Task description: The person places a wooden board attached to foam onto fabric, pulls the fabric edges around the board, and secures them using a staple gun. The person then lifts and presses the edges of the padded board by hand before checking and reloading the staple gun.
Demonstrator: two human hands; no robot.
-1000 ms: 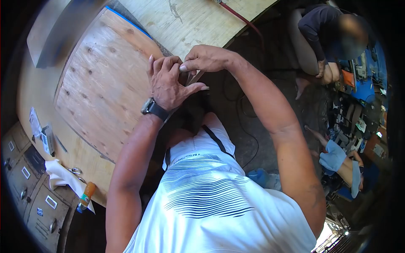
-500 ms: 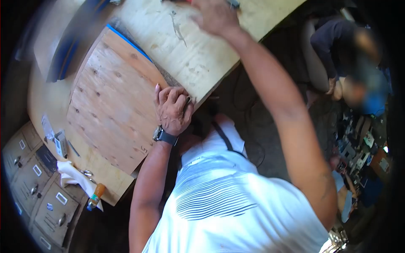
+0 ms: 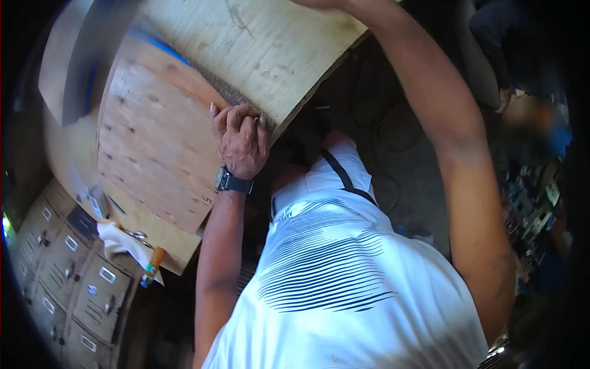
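Observation:
My left hand, a watch on its wrist, is closed with curled fingers at the edge of a reddish plywood panel, near its corner. A dark strip runs between this panel and a paler plywood sheet. Along the panel's far edge lies a blue strip. My right arm reaches over the pale sheet, and only a sliver of my right hand shows at the top edge. Its fingers, and anything in them, are out of view.
A blurred curved dark piece stands at the upper left. Near the table's left end are a small box, a white cloth, scissors and an orange bottle. Drawers stand below. Another person is at the right.
My right hand has moved up, mostly out of the picture. My left hand stays at the panel's edge. The whole view has shifted slightly.

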